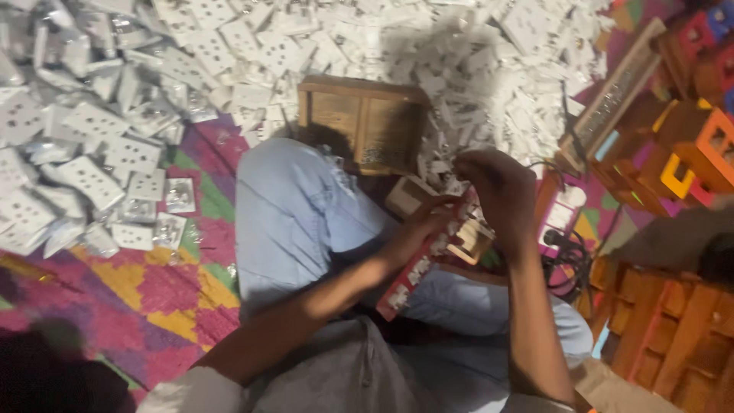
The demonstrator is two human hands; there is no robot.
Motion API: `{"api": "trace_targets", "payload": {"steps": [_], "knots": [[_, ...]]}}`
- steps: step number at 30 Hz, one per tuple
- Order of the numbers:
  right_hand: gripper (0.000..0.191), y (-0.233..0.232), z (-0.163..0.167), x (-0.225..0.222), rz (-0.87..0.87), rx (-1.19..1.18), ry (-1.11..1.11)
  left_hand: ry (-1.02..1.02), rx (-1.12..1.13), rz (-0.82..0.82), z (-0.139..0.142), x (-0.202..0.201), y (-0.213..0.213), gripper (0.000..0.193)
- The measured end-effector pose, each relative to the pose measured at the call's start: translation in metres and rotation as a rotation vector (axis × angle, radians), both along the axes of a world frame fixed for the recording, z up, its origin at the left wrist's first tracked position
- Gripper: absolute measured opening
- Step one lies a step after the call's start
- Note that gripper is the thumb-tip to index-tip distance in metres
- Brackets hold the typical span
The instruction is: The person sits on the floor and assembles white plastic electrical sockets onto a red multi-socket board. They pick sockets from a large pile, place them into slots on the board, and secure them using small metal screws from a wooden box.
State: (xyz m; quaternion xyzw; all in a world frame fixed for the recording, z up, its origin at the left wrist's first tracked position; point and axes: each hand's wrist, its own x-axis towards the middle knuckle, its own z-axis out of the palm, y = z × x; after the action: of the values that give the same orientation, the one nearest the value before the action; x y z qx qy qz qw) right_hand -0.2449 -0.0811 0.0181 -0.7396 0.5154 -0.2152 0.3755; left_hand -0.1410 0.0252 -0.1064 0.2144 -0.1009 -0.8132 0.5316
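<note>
Red strip (405,283) w/in fingers (440,218) (both hands).

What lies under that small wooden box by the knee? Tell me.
The wooden box stands among the heap of white socket plates. Loose plates crowd its sides; whether plates or the patterned mat lie beneath it is covered.

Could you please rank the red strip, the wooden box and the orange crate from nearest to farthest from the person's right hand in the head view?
1. Red strip, just below-left of the right hand.
2. Wooden box, up-left.
3. Orange crate, far right.
</note>
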Motion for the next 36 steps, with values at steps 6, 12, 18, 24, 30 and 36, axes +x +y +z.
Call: {"api": "trace_targets", "payload": {"steps": [6, 12, 18, 24, 30, 36], "knots": [[0.011, 0.038, 0.000, -0.037, -0.179, -0.117, 0.022, -0.086, 0.011, -0.061, 0.007, 0.010, 0.004, 0.054], [0.013, 0.054, -0.006, -0.037, -0.146, -0.273, -0.007, -0.064, -0.057, -0.073, 0.019, 0.020, 0.000, 0.056], [0.012, 0.052, -0.011, -0.045, -0.191, -0.139, -0.063, -0.251, -0.079, -0.104, 0.022, 0.023, 0.004, 0.057], [0.011, 0.055, -0.013, -0.049, -0.229, -0.007, -0.114, -0.269, -0.199, -0.020, 0.017, 0.018, 0.006, 0.051], [0.010, 0.056, -0.006, -0.045, -0.210, -0.036, -0.081, -0.351, -0.277, -0.013, 0.021, 0.020, 0.004, 0.047], [0.010, 0.064, -0.009, -0.041, -0.272, 0.024, -0.155, -0.514, -0.270, -0.062, 0.031, 0.024, 0.007, 0.050]]}}
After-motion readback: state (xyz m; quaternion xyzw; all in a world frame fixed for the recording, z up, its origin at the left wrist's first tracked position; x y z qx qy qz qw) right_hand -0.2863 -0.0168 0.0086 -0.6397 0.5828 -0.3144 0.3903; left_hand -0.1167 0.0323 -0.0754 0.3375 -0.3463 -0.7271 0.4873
